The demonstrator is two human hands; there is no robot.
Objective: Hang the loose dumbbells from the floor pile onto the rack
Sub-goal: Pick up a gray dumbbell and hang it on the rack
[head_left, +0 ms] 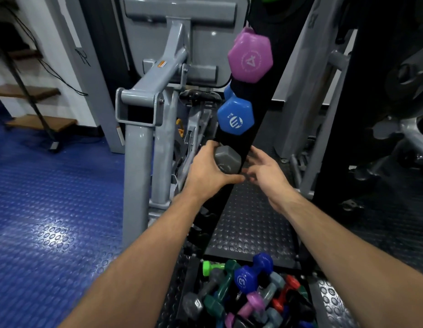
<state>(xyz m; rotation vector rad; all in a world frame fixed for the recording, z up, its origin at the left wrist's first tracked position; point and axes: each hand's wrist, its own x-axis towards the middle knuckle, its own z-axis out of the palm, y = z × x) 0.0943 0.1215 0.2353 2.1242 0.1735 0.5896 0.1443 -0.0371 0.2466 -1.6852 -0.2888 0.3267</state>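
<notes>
A grey dumbbell [227, 162] is being held against the lower part of a black upright rack [238, 138]. The left hand [207, 172] is gripping it, with fingers curling over the top of its hexagonal head and the thumb wrapping underneath. The right hand [264, 168] is hovering just beside the dumbbell on the rack's other side, its fingers spreading loosely and holding nothing; whether its fingertips are touching the rack is hard to tell.

Above the grey one, a blue dumbbell [235, 117] is hanging on the rack, and higher still a purple dumbbell [250, 58] is hanging too, each showing a hexagonal end toward the viewer.

Both bare forearms are reaching up from the bottom of the view. Between them, on the black studded floor mat [250, 221], a floor pile [248, 297] of loose dumbbells is lying in a jumble: dark blue, green, teal, grey, pink and red pieces touching and overlapping.

To the left, a grey machine frame [144, 129] is standing beside the rack, and blue studded flooring [52, 221] is stretching out beyond it.
</notes>
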